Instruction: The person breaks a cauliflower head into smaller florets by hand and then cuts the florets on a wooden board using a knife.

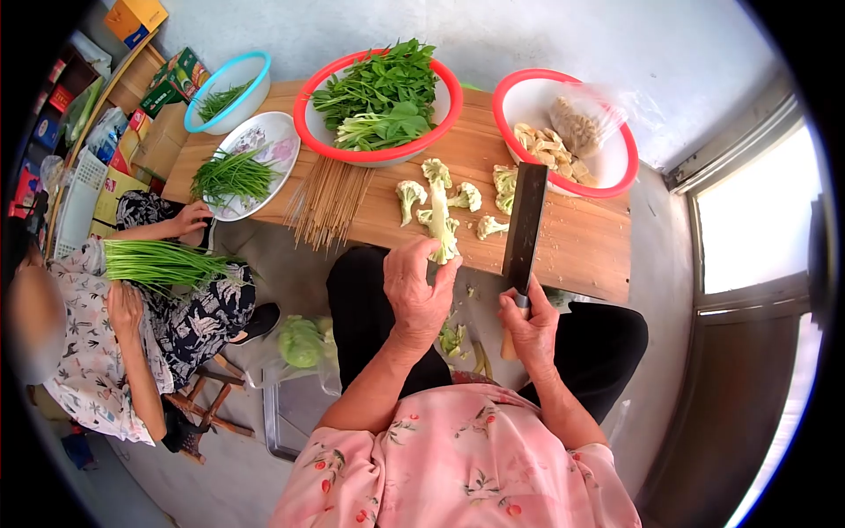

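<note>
My left hand is closed on a pale cauliflower piece at the near edge of the wooden table. A cleaver is in my right hand, its wide dark blade pointing away from me over the table. My fingers wrap its handle. Several loose cauliflower florets lie around the held piece, and one floret sits just left of the blade. Small crumbs are scattered right of the blade.
Behind stand a red-rimmed basin of leafy greens and another red-rimmed basin with pale slices and a plastic bag. Thin wooden skewers lie leftward, beside a white plate. A co-worker at left holds long green stalks.
</note>
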Demonstrator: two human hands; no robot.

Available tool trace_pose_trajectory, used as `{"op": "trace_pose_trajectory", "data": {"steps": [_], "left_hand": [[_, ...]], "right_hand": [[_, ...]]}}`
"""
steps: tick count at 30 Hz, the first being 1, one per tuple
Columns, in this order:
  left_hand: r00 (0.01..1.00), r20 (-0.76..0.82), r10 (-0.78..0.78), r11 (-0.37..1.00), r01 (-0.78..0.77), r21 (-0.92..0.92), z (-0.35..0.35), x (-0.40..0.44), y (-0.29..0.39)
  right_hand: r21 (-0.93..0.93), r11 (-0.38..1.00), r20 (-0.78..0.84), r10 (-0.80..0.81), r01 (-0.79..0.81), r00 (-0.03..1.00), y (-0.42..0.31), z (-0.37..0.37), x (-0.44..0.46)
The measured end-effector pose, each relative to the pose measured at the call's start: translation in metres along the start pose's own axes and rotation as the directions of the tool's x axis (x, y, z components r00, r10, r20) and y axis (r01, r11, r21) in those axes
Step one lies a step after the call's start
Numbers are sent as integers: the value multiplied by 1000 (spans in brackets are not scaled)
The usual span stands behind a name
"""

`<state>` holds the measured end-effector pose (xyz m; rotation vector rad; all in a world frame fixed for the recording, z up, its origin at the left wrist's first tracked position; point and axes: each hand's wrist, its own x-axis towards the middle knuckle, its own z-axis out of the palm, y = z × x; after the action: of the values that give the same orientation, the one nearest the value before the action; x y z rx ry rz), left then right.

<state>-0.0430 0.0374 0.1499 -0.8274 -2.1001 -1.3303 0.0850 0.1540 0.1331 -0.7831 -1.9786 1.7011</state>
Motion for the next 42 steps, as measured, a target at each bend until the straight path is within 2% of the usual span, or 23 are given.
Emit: {"op": "trace_pose_trajectory", "data": {"steps": [3,5,6,7,8,9,10,12,14,16,20,23,29,31,32,34,35,40,42], "left_hand": [[1000,-9,17,999,-16,40,1,-1,-3],[982,55,-178,969,185,-161,1,-4,-6],[983,60,-176,969,184,-165,3,-4,-7],[926,146,-348,826,377,-420,5,-3,-8],[836,273,-476,580,532,-617,7,-3,-9],[766,378,-520,416,613,-671,8,-2,-10],[763,385,-519,412,618,-670,10,-3,-13],[666,465,-583,258,694,-672,19,-8,-25],[650,491,-581,228,708,-668,26,-15,-31],[584,560,-587,142,756,-639,30,-18,-35],[577,579,-575,156,773,-616,38,-26,-45],[577,583,-572,217,792,-571,44,-36,-49],[504,631,-591,271,860,-433,52,-50,-49],[347,715,-607,199,938,-285,54,-59,-49],[328,724,-606,192,944,-267,55,-63,-49],[194,763,-617,138,981,-138,61,-72,-48],[161,772,-614,137,986,-96,64,-76,-50],[96,755,-648,130,991,-14,76,-88,-51],[89,758,-646,134,991,-2,79,-93,-54]], "right_hand": [[-14,1000,2,26,-26,1000,10,-2,-4],[-54,998,3,7,-6,1000,11,-3,-5],[-94,995,8,-15,15,1000,12,-4,-6],[-95,995,2,-11,11,1000,14,-4,-6],[-93,995,15,-34,35,999,16,-5,-6],[-91,994,28,-56,59,998,17,-5,-6],[-93,994,21,-51,53,998,17,-6,-7],[-118,993,42,-19,24,999,12,-6,-6],[-117,993,31,-19,22,999,12,-7,-5],[-115,993,24,-14,17,1000,13,-8,-6],[-134,991,3,4,-4,1000,22,-13,-4],[-115,993,-11,1,-2,1000,32,-16,-6],[-126,992,26,24,-20,999,33,-18,-8],[-150,989,63,7,2,998,35,-19,-9],[-150,989,53,27,-18,998,36,-19,-9],[-209,977,105,-26,48,994,41,-21,-8],[-241,967,137,-45,77,990,44,-22,-8],[-187,982,182,56,-21,982,54,-24,-12],[-238,970,211,103,-51,972,61,-24,-12]]}}
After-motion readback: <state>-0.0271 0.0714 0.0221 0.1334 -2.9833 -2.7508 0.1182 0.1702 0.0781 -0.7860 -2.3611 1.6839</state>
